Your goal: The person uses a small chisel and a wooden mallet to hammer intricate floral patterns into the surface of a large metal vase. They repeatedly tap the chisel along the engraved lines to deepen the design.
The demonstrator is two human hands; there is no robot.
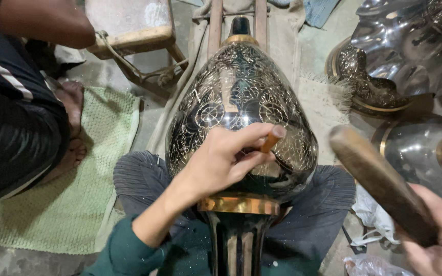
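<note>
Vase (241,97) lies across the lap, long axis running away from the person. Left hand (221,161) pinches a chisel (272,139) against it; right hand (436,245) grips a mallet (379,181), raised off right.

Grey concrete floor (154,110), green woven mat (52,209), worn wooden stool (129,25)

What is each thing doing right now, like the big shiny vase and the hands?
Engraved metal vase: lying across the person's lap, partly engraved with flower patterns.
Left hand: closed on a small chisel, its tip against the vase.
Right hand: gripping a wooden mallet, raised clear of the vase.
Green mat: spread flat on the floor.
Other metal vessels: resting on the floor, untouched.
</note>
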